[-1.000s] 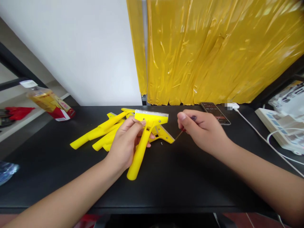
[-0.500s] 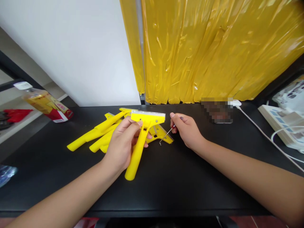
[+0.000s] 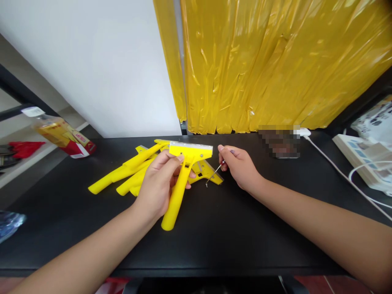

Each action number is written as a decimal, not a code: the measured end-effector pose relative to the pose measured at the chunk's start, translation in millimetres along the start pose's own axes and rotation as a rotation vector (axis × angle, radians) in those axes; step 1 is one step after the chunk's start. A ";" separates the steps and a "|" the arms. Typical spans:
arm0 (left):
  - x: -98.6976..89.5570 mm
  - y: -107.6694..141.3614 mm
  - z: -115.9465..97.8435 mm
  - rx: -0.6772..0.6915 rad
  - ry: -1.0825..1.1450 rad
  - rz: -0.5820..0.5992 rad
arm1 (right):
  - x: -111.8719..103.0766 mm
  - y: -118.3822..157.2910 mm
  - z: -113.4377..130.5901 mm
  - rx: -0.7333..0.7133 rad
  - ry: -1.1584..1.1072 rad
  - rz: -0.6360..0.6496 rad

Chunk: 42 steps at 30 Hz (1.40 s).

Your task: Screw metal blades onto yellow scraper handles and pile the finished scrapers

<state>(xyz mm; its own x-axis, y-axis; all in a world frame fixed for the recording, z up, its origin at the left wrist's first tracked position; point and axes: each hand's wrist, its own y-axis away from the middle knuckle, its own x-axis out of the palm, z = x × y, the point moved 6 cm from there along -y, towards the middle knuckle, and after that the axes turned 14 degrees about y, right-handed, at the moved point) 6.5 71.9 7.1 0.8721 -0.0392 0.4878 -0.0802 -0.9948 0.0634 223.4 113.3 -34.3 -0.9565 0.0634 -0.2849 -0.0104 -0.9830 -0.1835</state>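
My left hand (image 3: 159,179) is closed round a yellow scraper (image 3: 190,153), its wide head up and its handle slanting down toward me. One screw shows at the right of that head and a dark hole at the left. In my right hand (image 3: 240,165) is a thin screwdriver (image 3: 216,170), pinched near its red handle and pointing down to the left. A tiny screw (image 3: 206,185) sits at the screwdriver's tip, apart from the held scraper. Behind my left hand lies a pile of other yellow scrapers (image 3: 105,183), partly hidden.
On the black table (image 3: 232,241), a drink bottle (image 3: 65,134) leans at the left. At the right are a pixelated phone-like object (image 3: 284,143), a white cable (image 3: 329,161) and a power strip (image 3: 361,159). Yellow plastic sheeting (image 3: 260,65) and a white panel (image 3: 101,69) stand behind.
The view has shifted very slightly. Both hands keep nearly the same pose, with the scraper and the screwdriver still held and the screw still at the tip.
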 end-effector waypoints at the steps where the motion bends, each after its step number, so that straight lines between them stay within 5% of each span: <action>1: -0.2 0.0 0.3 -0.003 -0.007 -0.001 | -0.1 0.0 0.2 0.001 -0.002 0.000; 19: -2.0 -0.3 6.1 -0.069 -0.023 0.004 | -5.2 -1.0 -1.6 0.044 -0.142 -0.037; 27: 0.9 -0.6 4.1 -0.114 -0.076 0.003 | -23.3 11.7 29.1 -0.072 -0.127 -0.048; 34: 9.8 8.2 20.1 -0.281 -0.040 0.158 | -39.6 25.6 73.5 -0.154 -0.332 -0.087; 42: 21.6 27.7 44.2 -0.503 0.027 0.348 | -37.8 24.1 71.3 -0.115 -0.386 -0.102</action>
<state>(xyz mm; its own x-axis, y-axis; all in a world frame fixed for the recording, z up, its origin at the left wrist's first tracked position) 44.4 39.4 -19.0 0.7415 -0.3452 0.5754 -0.5824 -0.7570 0.2963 238.5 74.9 39.2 -0.9916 0.0686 0.1100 -0.0992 -0.9479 -0.3028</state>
